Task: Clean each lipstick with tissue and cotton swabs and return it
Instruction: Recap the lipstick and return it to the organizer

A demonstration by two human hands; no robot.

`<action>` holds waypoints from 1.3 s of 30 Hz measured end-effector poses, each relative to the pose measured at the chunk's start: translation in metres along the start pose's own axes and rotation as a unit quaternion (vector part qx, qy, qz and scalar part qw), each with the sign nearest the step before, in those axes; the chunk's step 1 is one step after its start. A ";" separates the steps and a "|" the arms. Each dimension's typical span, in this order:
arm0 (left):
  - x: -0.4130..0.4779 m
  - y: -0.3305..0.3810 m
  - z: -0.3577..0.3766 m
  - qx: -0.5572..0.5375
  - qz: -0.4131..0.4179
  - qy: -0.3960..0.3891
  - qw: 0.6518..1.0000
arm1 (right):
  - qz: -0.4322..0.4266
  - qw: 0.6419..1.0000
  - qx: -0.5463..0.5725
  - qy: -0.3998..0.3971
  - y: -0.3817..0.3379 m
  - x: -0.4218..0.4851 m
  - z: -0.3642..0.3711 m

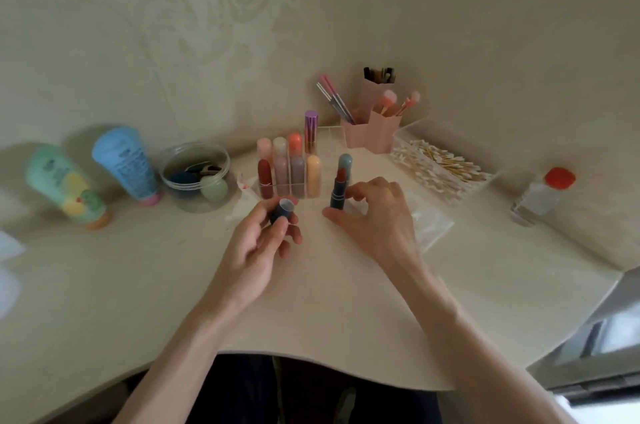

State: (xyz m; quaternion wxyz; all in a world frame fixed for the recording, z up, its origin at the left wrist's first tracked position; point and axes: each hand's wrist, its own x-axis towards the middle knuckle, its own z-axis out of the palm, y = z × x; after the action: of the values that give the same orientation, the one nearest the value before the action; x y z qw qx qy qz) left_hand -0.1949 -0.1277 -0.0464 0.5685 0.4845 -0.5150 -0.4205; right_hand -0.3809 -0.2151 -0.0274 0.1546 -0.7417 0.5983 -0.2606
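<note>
Pinches the blue cap (282,210) in left hand (252,247) fingers; pinches the uncapped lipstick (337,193), upright just beside the rack (287,186), in right hand (377,216) fingers. Seems uncapped only: wiping and returning left to do, cotton swabs (440,164) boxed at right. Cannot read blurred print on green tube (62,184), blue tube (126,164).

We have open tabletop (145,285) along the whole near edge. Farther back the way is crowded: a green tube (65,184), a blue tube (126,165) and a round tub (194,199) at left, the lipstick rack (282,191) in the middle, the swab box (491,178) and red-capped bottle (540,197) at right
</note>
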 end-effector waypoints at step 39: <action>-0.010 0.032 0.010 -0.058 -0.046 0.150 0.986 | -0.167 0.920 0.333 -0.125 -0.020 -0.038 0.011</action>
State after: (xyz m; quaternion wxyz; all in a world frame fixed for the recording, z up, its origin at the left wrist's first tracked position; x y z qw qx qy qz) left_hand -0.2063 -0.1135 -0.0167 0.6465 0.5316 -0.3756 -0.3980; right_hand -0.3644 -0.1743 -0.0330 0.4203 -0.7631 0.3206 -0.3718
